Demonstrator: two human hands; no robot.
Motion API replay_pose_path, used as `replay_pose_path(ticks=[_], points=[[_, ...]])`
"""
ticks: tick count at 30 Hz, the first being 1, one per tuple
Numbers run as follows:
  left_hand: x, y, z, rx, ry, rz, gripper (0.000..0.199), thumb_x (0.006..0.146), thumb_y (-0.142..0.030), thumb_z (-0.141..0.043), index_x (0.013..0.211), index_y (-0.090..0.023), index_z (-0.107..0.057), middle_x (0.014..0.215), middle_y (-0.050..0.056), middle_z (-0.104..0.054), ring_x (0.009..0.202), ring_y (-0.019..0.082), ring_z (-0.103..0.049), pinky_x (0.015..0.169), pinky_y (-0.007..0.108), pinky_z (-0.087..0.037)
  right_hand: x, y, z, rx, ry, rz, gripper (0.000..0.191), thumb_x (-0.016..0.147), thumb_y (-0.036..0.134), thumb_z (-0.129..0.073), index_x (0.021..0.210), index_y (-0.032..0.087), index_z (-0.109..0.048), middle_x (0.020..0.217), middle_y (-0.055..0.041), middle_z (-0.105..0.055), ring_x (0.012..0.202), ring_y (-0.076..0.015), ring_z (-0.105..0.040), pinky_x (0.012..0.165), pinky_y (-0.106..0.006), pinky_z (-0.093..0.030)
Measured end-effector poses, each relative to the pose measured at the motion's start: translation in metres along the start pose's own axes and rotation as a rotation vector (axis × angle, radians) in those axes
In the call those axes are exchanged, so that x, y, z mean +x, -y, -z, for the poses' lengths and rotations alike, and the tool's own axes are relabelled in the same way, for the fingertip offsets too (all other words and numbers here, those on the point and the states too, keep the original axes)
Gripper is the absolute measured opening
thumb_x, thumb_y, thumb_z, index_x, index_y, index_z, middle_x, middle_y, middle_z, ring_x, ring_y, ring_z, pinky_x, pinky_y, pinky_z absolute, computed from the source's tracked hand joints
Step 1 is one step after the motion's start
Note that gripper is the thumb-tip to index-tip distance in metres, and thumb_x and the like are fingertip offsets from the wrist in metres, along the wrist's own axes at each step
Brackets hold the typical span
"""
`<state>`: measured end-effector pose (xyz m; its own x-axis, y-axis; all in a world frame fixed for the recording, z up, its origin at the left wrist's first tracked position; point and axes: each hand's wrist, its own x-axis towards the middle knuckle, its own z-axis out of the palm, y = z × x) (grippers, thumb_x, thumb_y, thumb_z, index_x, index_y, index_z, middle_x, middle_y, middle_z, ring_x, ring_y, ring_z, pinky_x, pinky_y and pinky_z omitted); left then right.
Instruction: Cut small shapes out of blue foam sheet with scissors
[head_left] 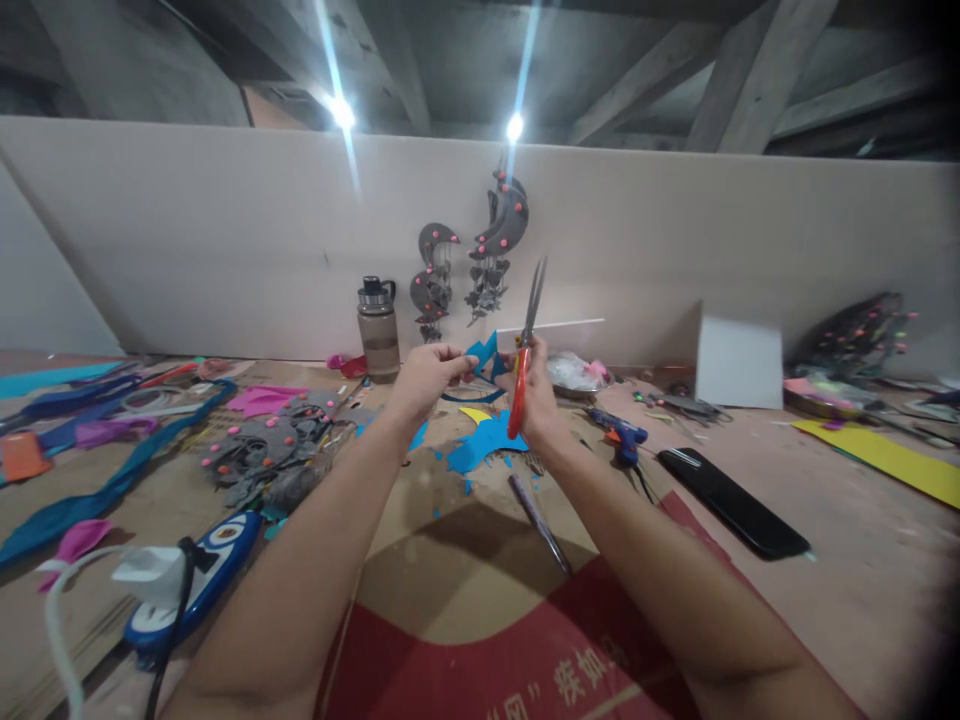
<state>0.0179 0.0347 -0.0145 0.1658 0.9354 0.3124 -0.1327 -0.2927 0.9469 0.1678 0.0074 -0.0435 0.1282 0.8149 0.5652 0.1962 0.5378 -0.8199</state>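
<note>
My left hand (442,372) pinches a small blue cut piece (484,352) between thumb and fingers, near the middle of the view. Just right of it, my right hand (534,385) is closed around red-handled scissors (519,390), whose blades point upward. Part of the blue piece lies close to the right fingertips; whether they touch it I cannot tell. Beneath the hands, blue scraps (487,442) and a yellow crescent piece (473,414) lie on the cardboard (420,510). A thin pen-like tool (540,525) rests nearer to me.
A bottle (379,335) stands at the back by the white partition (225,230). Grey crescent ornaments (502,220) hang there. Left are grey pieces (259,450) and a blue power strip (196,590); right are a glue gun (624,437) and a black phone (731,502).
</note>
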Motion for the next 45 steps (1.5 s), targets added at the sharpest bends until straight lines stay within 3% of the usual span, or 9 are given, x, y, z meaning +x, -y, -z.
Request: replay_pose_path(ticks=[4,8,12,17,21,25,34,45], points=[[0.006,-0.004,0.014,-0.167,-0.085,0.033,0.022,0.06,-0.024,-0.082,0.062,-0.013,-0.062,0.054,-0.001,-0.057,0.051,0.008,-0.052,0.056,0.021,-0.042,-0.003,0.014,0.007,-0.01,-0.084,0.062,0.053,0.083,0.036,-0.059,0.132,0.027,-0.039,0.103,-0.0039,-0.059,0.094,-0.0191,-0.059,0.092,-0.038,-0.048],[0.011,-0.011,0.026,-0.261,-0.163,0.044,0.022,0.062,-0.021,-0.08,0.063,-0.014,-0.059,0.053,-0.002,-0.055,0.048,0.006,-0.048,0.049,0.019,-0.038,-0.012,0.034,0.008,-0.11,0.1,0.071,0.041,0.086,0.041,-0.059,0.123,0.024,-0.053,0.084,-0.0012,-0.06,0.076,-0.0171,-0.059,0.073,-0.031,-0.051],[0.012,-0.015,0.033,-0.361,-0.196,0.011,0.027,0.06,-0.021,-0.081,0.062,-0.014,-0.055,0.054,-0.003,-0.053,0.048,0.005,-0.049,0.044,0.016,-0.031,-0.022,0.043,0.001,-0.135,0.321,-0.067,0.03,0.085,0.044,-0.059,0.105,0.021,-0.059,0.069,0.0019,-0.057,0.053,-0.0119,-0.054,0.05,-0.024,-0.045],[0.013,-0.021,0.036,-0.455,-0.249,0.03,0.019,0.061,-0.016,-0.077,0.067,-0.013,-0.06,0.058,-0.001,-0.059,0.051,0.006,-0.053,0.041,0.016,-0.029,-0.029,0.041,-0.007,-0.05,0.415,-0.174,0.026,0.083,0.045,-0.06,0.092,0.021,-0.056,0.064,0.0051,-0.053,0.042,-0.0078,-0.048,0.04,-0.019,-0.041],[0.01,-0.028,0.032,-0.579,-0.292,0.051,0.015,0.066,-0.011,-0.072,0.066,-0.013,-0.058,0.057,-0.002,-0.059,0.051,0.005,-0.053,0.041,0.016,-0.028,-0.031,0.035,-0.009,-0.032,0.428,-0.205,0.029,0.084,0.047,-0.059,0.099,0.022,-0.056,0.061,0.0063,-0.051,0.041,-0.009,-0.048,0.037,-0.019,-0.041],[0.006,-0.03,0.02,-0.679,-0.301,0.08,0.015,0.07,-0.01,-0.07,0.066,-0.014,-0.056,0.056,-0.003,-0.058,0.05,0.004,-0.052,0.043,0.016,-0.031,-0.033,0.034,-0.011,-0.072,0.433,-0.159,0.026,0.087,0.047,-0.055,0.094,0.021,-0.053,0.061,0.0059,-0.053,0.04,-0.0098,-0.052,0.037,-0.019,-0.04],[0.001,-0.021,-0.006,-0.707,-0.303,0.089,0.013,0.066,-0.01,-0.072,0.066,-0.013,-0.059,0.058,-0.002,-0.059,0.051,0.005,-0.052,0.043,0.017,-0.03,-0.037,0.045,-0.013,-0.024,0.37,-0.105,0.026,0.091,0.046,-0.05,0.083,0.022,-0.044,0.053,0.0082,-0.045,0.039,-0.009,-0.045,0.039,-0.02,-0.038],[-0.001,-0.014,-0.014,-0.748,-0.352,0.03,0.014,0.064,-0.011,-0.075,0.068,-0.013,-0.063,0.065,-0.001,-0.064,0.058,0.008,-0.061,0.053,0.018,-0.042,-0.036,0.037,-0.015,0.049,0.322,-0.116,0.026,0.09,0.045,-0.054,0.084,0.023,-0.042,0.053,0.0096,-0.039,0.038,-0.0079,-0.039,0.035,-0.018,-0.033]])
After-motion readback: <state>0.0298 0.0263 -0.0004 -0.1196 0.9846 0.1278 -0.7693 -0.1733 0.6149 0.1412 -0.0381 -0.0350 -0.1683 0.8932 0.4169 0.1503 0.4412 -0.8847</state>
